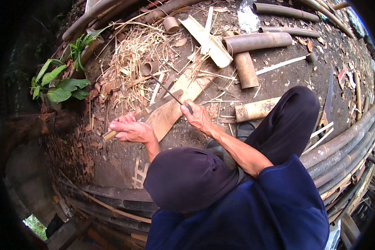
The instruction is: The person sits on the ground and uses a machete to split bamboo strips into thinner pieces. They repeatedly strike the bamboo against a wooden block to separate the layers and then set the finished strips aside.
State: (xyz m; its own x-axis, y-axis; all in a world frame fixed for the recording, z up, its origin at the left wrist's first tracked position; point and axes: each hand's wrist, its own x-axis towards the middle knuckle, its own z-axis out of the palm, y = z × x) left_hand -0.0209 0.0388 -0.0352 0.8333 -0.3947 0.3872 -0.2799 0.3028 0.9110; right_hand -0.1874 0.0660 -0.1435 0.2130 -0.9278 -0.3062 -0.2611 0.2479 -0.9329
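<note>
By the plank's (pixel 167 120) near edge, the left hand (pixel 132 131) grips a bamboo strip (pixel 156 106), the right hand (pixel 197 117) a thin rod (pixel 166 88).

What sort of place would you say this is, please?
Probably an outdoor spot for working bamboo: cut bamboo tubes lie on bare earth, a pile of pale shavings is heaped beyond the hands, and a saw is off to the right.

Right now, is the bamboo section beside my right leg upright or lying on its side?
On its side: the bamboo section stretches lengthwise along the ground, partly behind your leg.
</note>
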